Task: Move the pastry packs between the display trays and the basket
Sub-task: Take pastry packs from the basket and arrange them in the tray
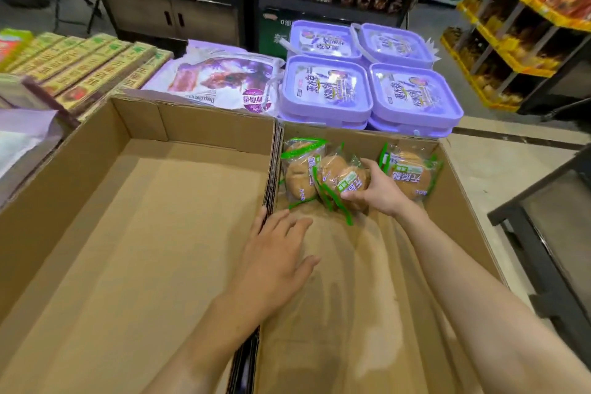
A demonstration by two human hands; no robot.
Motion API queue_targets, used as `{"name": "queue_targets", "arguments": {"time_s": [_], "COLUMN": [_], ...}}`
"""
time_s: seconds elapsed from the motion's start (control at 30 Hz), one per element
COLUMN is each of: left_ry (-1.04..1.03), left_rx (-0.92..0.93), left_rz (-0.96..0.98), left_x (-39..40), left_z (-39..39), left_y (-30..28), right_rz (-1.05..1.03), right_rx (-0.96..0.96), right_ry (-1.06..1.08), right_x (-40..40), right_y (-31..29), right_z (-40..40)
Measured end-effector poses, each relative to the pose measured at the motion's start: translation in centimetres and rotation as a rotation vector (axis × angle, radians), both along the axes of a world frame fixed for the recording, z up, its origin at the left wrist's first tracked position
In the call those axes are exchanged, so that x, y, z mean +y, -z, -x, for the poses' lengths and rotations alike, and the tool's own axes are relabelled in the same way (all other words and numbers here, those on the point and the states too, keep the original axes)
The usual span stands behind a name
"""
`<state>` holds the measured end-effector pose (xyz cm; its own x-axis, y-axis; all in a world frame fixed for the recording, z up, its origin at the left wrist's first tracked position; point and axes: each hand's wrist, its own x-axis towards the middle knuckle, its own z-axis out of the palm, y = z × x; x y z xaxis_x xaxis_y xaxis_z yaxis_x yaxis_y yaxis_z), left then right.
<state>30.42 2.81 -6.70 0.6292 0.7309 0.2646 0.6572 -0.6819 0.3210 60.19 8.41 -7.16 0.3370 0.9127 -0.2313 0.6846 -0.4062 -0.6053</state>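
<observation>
Holding a pastry pack [347, 184] in the right tray [460, 201], the right hand [379, 190] has its fingers [367, 166] curled over the top of the pack and its thumb under the near edge. This pack leans on another pastry pack [300, 174] that lies just beside it at the far left corner of the same tray. A third pastry pack [411, 174] lies near the far right corner, just past the right hand. All three have clear wraps with green edges and round brown buns inside. The left hand [276, 253] is low over the tray floor, next to the wall between the two trays. Its fingers [287, 222] are spread and loose, and they hold nothing. The left tray [128, 233] is a big brown cardboard box with nothing in it. Behind the trays sit four purple tubs [326, 89] with lids, stacked in pairs, and a white and purple bag [220, 80]. Long yellow boxes [83, 70] lie in rows at the far left. Shelves [518, 25] with yellow goods stand at the right. No basket can be seen.
</observation>
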Motion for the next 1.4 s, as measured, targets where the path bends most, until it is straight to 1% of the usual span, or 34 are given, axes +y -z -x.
{"name": "queue_targets", "arguments": {"time_s": [0.13, 0.23, 0.3, 0.4, 0.43, 0.5, 0.7, 0.77, 0.8, 0.87, 0.93, 1.0, 1.07, 1.1, 1.17, 1.23, 1.33, 1.4], "left_ry": [0.007, 0.045, 0.058, 0.025, 0.0, -0.067, -0.218, -0.23, -0.215, -0.148, -0.101, -0.082, -0.033, -0.023, -0.1, -0.178, -0.086, -0.025], "left_rx": [-0.094, -0.174, -0.176, -0.14, -0.103, 0.018, 0.407, 0.426, 0.386, 0.249, 0.13, 0.063, -0.072, -0.166, -0.359, -0.483, -0.627, -0.721], "left_rz": [0.025, 0.086, 0.158, 0.262, 0.282, 0.291, 0.117, 0.094, 0.088, 0.1, 0.156, 0.223, 0.29, 0.329, 0.441, 0.552, 0.718, 0.775], "left_x": [0.6, 3.0, 5.4, 9.3, 10.4, 11.9, 12.3, 12.0, 11.9, 11.2, 10.6, 10.2, 9.5, 8.8, 6.6, 4.3, 1.0, -2.1], "left_z": [-0.2, -1.7, -4.1, -8.6, -10.1, -12.7, -17.1, -17.4, -17.4, -17.1, -16.4, -15.2, -13.7, -12.9, -11.4, -9.6, -6.3, -3.9], "left_y": [-0.6, -2.0, -3.0, -3.3, -3.2, -2.9, -1.8, -1.2, -1.0, -0.7, -0.7, -0.8, -1.2, -1.6, -2.9, -3.8, -4.9, -6.3], "right_rz": [-0.052, -0.173, -0.265, -0.368, -0.385, -0.386, -0.372, -0.366, -0.366, -0.366, -0.374, -0.381, -0.394, -0.406, -0.442, -0.498, -0.591, -0.632], "right_rx": [-0.073, -0.024, 0.075, 0.318, 0.357, 0.37, 0.353, 0.381, 0.397, 0.415, 0.426, 0.456, 0.497, 0.513, 0.551, 0.632, 0.738, 0.781], "right_ry": [0.048, 0.097, 0.138, 0.252, 0.274, 0.297, 0.456, 0.482, 0.494, 0.509, 0.513, 0.532, 0.548, 0.559, 0.564, 0.57, 0.563, 0.54], "right_x": [-0.6, -2.2, -3.8, -6.4, -7.1, -8.6, -12.7, -13.5, -13.8, -14.2, -14.5, -14.6, -14.7, -14.8, -15.1, -15.7, -17.4, -19.2], "right_y": [-0.1, -0.4, -0.9, -1.7, -2.0, -2.2, -2.0, -1.8, -1.7, -1.7, -1.9, -2.0, -2.2, -2.3, -2.6, -3.3, -5.2, -6.8], "right_z": [0.9, 1.6, 1.9, 2.1, 2.0, 1.5, -0.9, -1.4, -1.6, -1.6, -1.4, -1.3, -1.1, -0.9, -0.3, 0.8, 3.1, 5.0]}}
